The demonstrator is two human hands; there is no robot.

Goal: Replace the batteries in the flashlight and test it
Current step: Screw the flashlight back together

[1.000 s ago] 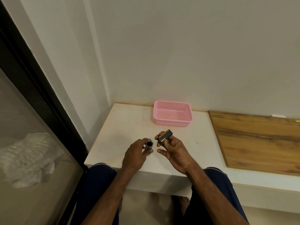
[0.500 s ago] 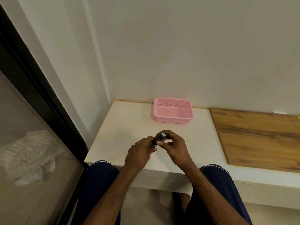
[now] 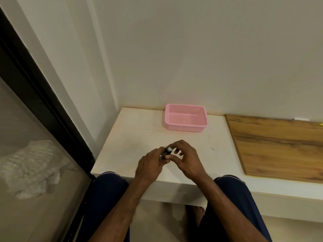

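**While the flashlight is held open-end up: alignment note for seating the battery**

Flashlight (image 3: 162, 155): dark tube, mostly hidden in the grip. It is held just above the front part of the tabletop (image 3: 136, 133), not resting on it. Its long axis runs from lower-left to upper-right in the head view, with the mouth tilted up and away from the person, toward the right hand.

Battery (image 3: 169, 149): only the round silvery end shows at the mouth of the tube. It looks coaxial with the tube and largely inside. How far it is in cannot be read.

Left hand (image 3: 149, 165): fingers wrapped round the tube body, gripping it firmly.

Right hand (image 3: 186, 158): directly at the mouth, so it is the nearer hand to the battery. Thumb below and forefinger arched over the exposed end, a loose pinch. Remaining fingers are half-curled and hold nothing.

Judgement: the next move is a push along the tube axis, down and to the left, against the left hand's hold. An off-axis push risks jamming.

Surroundings: pink basket (image 3: 183, 128) well beyond the hands, by the wall. Wooden board (image 3: 279, 145) off to the right.
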